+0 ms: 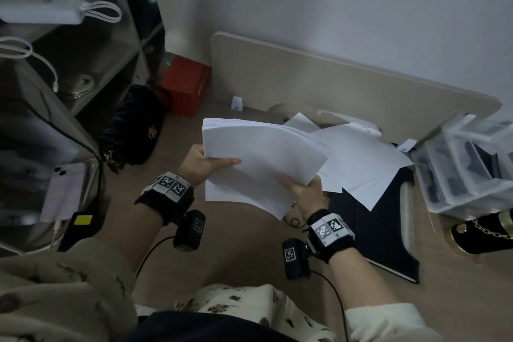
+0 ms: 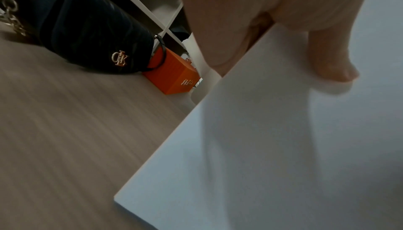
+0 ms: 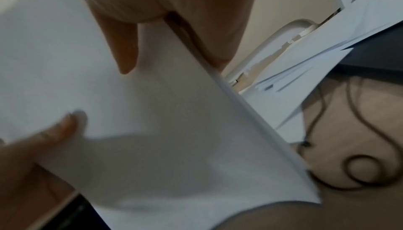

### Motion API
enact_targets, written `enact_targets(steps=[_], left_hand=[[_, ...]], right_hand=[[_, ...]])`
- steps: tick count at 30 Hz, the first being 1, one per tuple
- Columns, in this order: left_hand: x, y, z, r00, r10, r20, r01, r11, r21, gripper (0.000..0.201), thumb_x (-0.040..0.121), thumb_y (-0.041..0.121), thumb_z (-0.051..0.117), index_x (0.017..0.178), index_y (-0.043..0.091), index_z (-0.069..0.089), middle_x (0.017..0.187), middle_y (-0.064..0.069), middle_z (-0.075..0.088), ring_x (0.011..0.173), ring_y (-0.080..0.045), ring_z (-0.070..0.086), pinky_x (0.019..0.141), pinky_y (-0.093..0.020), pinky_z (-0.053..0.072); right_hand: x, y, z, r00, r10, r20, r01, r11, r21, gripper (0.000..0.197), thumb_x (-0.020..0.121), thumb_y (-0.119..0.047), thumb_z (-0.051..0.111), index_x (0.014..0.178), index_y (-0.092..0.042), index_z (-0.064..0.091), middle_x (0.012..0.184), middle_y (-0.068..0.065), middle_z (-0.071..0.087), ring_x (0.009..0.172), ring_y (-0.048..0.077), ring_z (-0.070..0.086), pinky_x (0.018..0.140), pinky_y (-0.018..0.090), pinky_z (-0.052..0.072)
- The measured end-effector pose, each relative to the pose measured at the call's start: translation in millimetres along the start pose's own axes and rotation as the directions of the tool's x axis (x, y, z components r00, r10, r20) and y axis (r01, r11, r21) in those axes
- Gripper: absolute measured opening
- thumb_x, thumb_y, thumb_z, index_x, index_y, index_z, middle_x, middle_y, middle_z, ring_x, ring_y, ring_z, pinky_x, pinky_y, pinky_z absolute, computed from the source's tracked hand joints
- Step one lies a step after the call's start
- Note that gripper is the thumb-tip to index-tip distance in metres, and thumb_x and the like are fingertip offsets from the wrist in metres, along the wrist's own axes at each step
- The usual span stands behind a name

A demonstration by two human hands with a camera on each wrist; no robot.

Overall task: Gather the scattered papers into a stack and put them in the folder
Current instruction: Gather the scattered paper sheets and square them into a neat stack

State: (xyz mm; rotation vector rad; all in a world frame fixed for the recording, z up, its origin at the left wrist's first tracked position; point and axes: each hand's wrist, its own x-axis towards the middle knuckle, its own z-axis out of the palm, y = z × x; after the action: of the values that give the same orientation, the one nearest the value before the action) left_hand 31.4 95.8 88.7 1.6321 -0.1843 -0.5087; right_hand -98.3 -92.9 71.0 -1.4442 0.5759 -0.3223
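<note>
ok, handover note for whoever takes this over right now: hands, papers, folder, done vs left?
Left hand: grips the paper stack at its left edge, thumb on top.
Right hand: grips the same stack at its near right corner.
The stack is held above the desk, its sheets not yet squared.
Loose papers lie on the dark folder, to the right.
Done: most sheets gathered.
Left: collect the loose papers, square the stack, put it in the folder.
</note>
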Motion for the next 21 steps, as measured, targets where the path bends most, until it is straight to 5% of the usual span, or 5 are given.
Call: enact_targets(steps=[7, 12, 16, 19, 21], left_hand=[[-8, 23, -4, 0.977, 0.19, 0.094, -0.18, 0.977, -0.111, 0.032, 0.054, 0.03, 0.089, 0.083, 0.033, 0.077, 0.088, 0.01, 0.075, 0.085, -0.006, 0.07, 0.074, -0.023, 0.054], [-5, 36, 3, 0.948, 0.315, -0.052, -0.319, 0.935, -0.156, 0.042, 0.059, 0.042, 0.072, 0.093, 0.018, 0.066, 0.082, 0.012, 0.073, 0.079, -0.004, 0.068, 0.07, -0.019, 0.052], [-3, 37, 9, 0.945, 0.3, -0.133, -0.319, 0.933, -0.168, 0.037, 0.065, 0.05, 0.063, 0.082, 0.018, 0.072, 0.074, 0.006, 0.072, 0.071, -0.008, 0.065, 0.066, -0.02, 0.051], [-1, 39, 11, 0.953, 0.232, -0.195, -0.269, 0.944, -0.19, 0.041, 0.065, 0.059, 0.058, 0.068, 0.023, 0.076, 0.069, 0.0, 0.069, 0.067, -0.013, 0.064, 0.063, -0.023, 0.051], [0, 39, 14, 0.941, 0.21, -0.265, -0.265, 0.945, -0.193, 0.057, 0.062, 0.06, 0.06, 0.072, 0.005, 0.073, 0.07, -0.013, 0.063, 0.068, -0.022, 0.059, 0.065, -0.028, 0.047]], right_hand=[[7, -38, 5, 0.966, -0.256, -0.041, 0.26, 0.951, 0.168, 0.013, 0.07, -0.004, 0.072, 0.08, -0.013, 0.073, 0.079, -0.002, 0.074, 0.078, 0.018, 0.069, 0.07, 0.029, 0.054], [8, -48, 8, 0.956, -0.29, -0.044, 0.293, 0.937, 0.189, 0.014, 0.07, -0.012, 0.072, 0.078, -0.022, 0.077, 0.08, -0.003, 0.072, 0.081, 0.018, 0.067, 0.073, 0.029, 0.054], [7, -49, 13, 0.959, -0.278, -0.055, 0.284, 0.943, 0.176, 0.005, 0.068, -0.024, 0.077, 0.066, -0.02, 0.074, 0.066, -0.006, 0.069, 0.067, 0.015, 0.065, 0.067, 0.028, 0.053], [6, -48, 13, 0.949, -0.294, -0.112, 0.311, 0.931, 0.193, 0.066, 0.067, -0.058, 0.076, 0.047, -0.005, 0.042, 0.052, 0.012, 0.038, 0.05, 0.029, 0.034, 0.054, 0.032, 0.033], [5, -49, 14, 0.944, -0.293, -0.152, 0.319, 0.927, 0.198, 0.086, 0.064, -0.071, 0.069, 0.054, -0.001, 0.019, 0.054, 0.019, 0.021, 0.051, 0.037, 0.018, 0.055, 0.041, 0.016]])
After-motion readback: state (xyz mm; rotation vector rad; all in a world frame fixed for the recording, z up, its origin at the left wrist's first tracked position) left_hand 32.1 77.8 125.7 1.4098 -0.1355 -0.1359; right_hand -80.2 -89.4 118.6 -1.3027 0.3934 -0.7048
